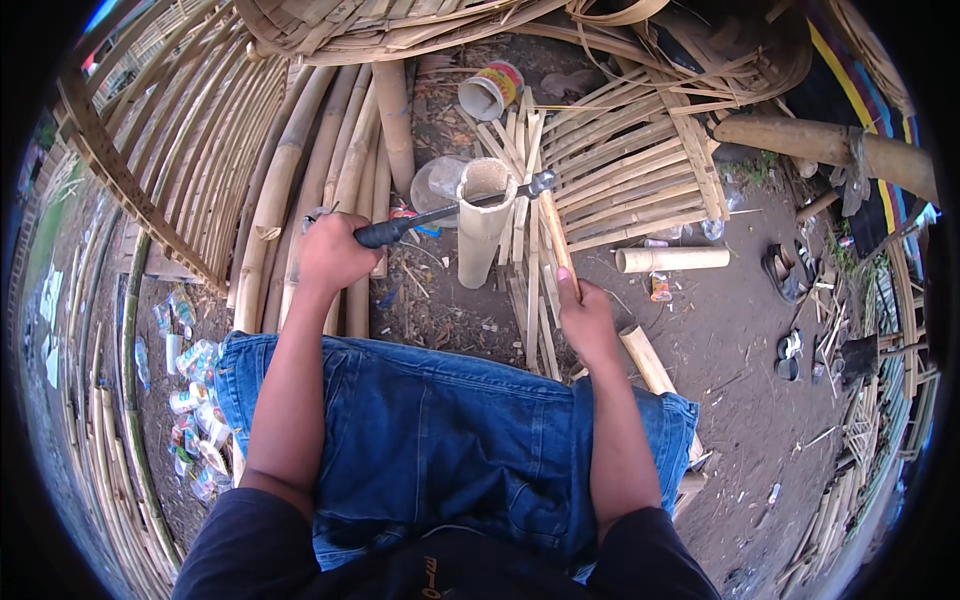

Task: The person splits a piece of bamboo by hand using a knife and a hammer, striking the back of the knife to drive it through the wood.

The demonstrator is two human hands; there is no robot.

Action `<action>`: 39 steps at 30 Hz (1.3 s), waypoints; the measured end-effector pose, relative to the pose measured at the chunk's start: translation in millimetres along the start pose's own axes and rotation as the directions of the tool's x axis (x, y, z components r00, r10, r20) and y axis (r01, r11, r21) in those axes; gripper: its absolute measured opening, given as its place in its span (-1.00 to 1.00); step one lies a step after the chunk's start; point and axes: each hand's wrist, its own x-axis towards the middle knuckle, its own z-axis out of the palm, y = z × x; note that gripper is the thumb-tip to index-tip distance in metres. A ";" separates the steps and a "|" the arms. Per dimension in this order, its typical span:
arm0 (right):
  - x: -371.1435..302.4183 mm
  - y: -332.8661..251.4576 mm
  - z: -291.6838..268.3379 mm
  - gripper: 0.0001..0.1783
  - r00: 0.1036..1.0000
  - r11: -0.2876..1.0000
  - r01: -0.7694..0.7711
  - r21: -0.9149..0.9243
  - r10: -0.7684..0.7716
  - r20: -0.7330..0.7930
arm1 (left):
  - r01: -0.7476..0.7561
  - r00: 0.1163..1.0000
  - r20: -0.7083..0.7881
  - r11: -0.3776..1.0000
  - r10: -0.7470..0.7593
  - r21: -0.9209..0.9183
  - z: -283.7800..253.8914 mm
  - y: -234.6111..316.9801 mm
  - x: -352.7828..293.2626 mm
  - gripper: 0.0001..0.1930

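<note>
Two hands work over our denim-clad lap [440,430]: our left hand [332,252] is clenched around the black handle of a hammer [455,208], and our right hand [585,318] grips a bamboo slat [556,238] upright under its head. Beyond stands a cut bamboo tube [482,220]; the woven bamboo panel [630,165] looks only partly done, loose strips remaining.
</note>
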 end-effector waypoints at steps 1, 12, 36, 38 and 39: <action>-1.1 -2.0 -0.3 -0.40 1.000 1.000 -0.007 0.003 0.007 0.009 | 0.004 1.000 0.002 1.000 -0.004 0.002 0.3 -0.2 -0.3 -0.82; -3.6 -4.4 3.3 -0.40 1.000 1.000 -0.007 -0.016 0.007 0.005 | -0.002 1.000 0.007 1.000 0.002 -0.017 2.8 -1.5 -2.5 -0.81; 2.3 21.3 12.4 -0.36 0.917 0.955 0.269 -0.125 -0.293 -0.270 | -0.015 0.998 0.055 1.000 0.014 0.017 2.9 16.0 -2.6 -0.68; 8.6 72.2 38.9 -0.34 0.988 0.978 0.034 -0.207 -0.064 -0.140 | 0.123 0.992 0.035 0.991 -0.121 -0.058 10.4 16.7 -2.5 -0.71; 10.6 53.1 41.7 -0.34 0.997 0.984 -0.046 -0.170 0.034 -0.075 | 0.199 0.980 0.001 0.976 -0.200 -0.084 11.2 5.4 -0.4 -0.72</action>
